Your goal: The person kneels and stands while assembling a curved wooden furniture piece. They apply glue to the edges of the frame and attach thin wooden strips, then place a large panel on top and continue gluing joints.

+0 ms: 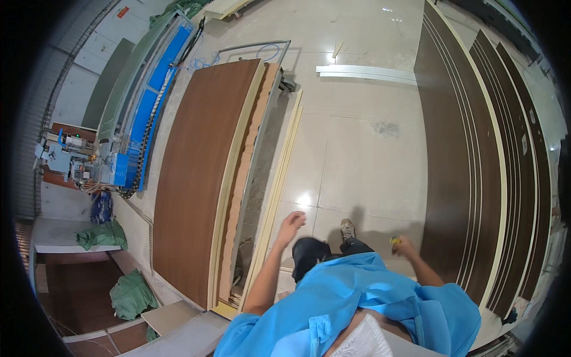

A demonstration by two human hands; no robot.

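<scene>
My left hand (291, 226) hangs over the floor beside long pale wooden strips (278, 184), with its fingers loosely bent and nothing in them. My right hand (407, 246) is closed around a small yellow-and-black tape measure (395, 241), held low on my right side. To my left, a brown door panel (199, 149) with pale edges lies on a stack on a metal-framed cart (254, 178). Nearest my right hand is a dark brown panel (446, 131) with thin light stripes, standing on edge.
More dark striped panels (505, 137) stand behind it at the right. A white profile bar (366, 74) lies across the tiled floor (369, 149) ahead. At the far left is a blue machine (134, 140); green sacks (132, 294) lie nearer. My shoe (348, 229) is on the tiles.
</scene>
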